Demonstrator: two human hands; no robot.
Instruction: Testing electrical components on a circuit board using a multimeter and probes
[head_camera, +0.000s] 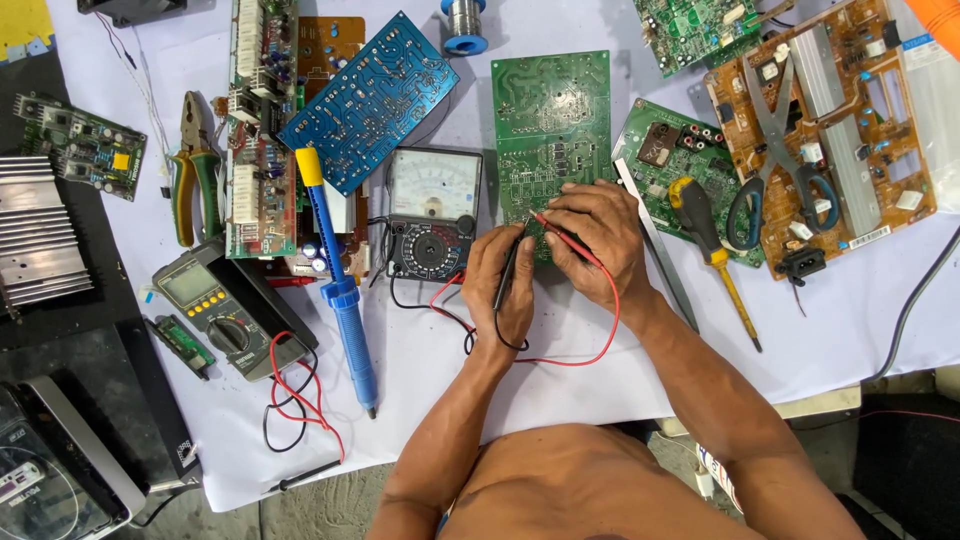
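Two hands, left hand (498, 285) and right hand (592, 240), press two probes onto one green board (550, 120).

- This is an electronics repair workshop, with one crowded bench under a white cloth (450, 370).
- Bare circuit boards lie all over it: a green board (552, 120), a blue board (370, 95) and a brown power board (850, 130).
- Measuring gear sits among them: an analog multimeter (432, 212) and a digital multimeter (222, 310) with red and black leads.
- Repair tools are at hand: a blue desoldering pump (340, 290), a solder spool (465, 22), pliers (195, 165), scissors (775, 150) and a yellow-handled screwdriver (712, 250).
- A finned aluminium heatsink (40, 235) rests at the left edge.
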